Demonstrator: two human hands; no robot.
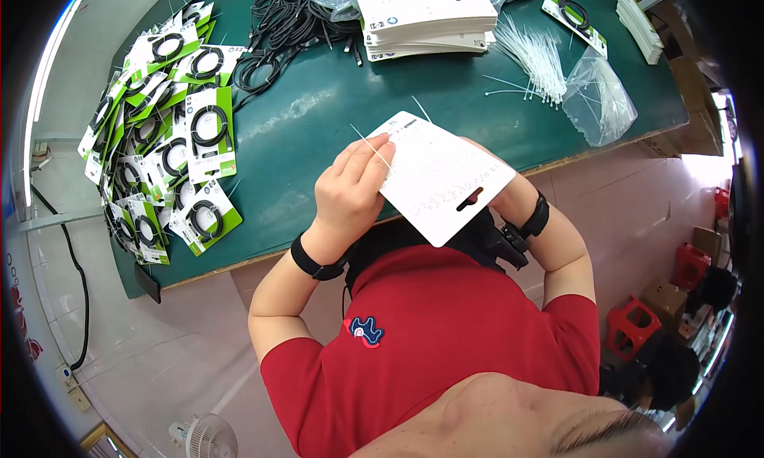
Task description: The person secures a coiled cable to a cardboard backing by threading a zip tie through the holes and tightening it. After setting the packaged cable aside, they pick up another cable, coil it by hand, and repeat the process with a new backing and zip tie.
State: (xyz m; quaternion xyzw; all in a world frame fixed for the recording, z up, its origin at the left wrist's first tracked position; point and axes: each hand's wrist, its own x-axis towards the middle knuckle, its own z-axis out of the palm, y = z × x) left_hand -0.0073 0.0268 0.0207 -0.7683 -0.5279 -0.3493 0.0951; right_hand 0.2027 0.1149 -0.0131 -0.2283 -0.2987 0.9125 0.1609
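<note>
A white packaging card (442, 179) with a dark hang slot is held above the table's near edge, its printed back facing up. My left hand (350, 183) is closed at the card's left edge, fingers curled. A thin white cable tie (368, 144) runs past those fingertips, and another tie end (420, 108) sticks out beyond the card's far edge. My right hand (513, 199) grips the card from the right and underneath; most of its fingers are hidden behind it. Whatever is on the card's underside cannot be seen.
On the green table (302, 163), carded black cables (171, 136) pile up at left. Loose black cables (286, 28), a stack of cards (426, 20), white cable ties (533, 60) and a clear plastic bag (598, 100) lie farther back. Red stools (633, 327) stand at right.
</note>
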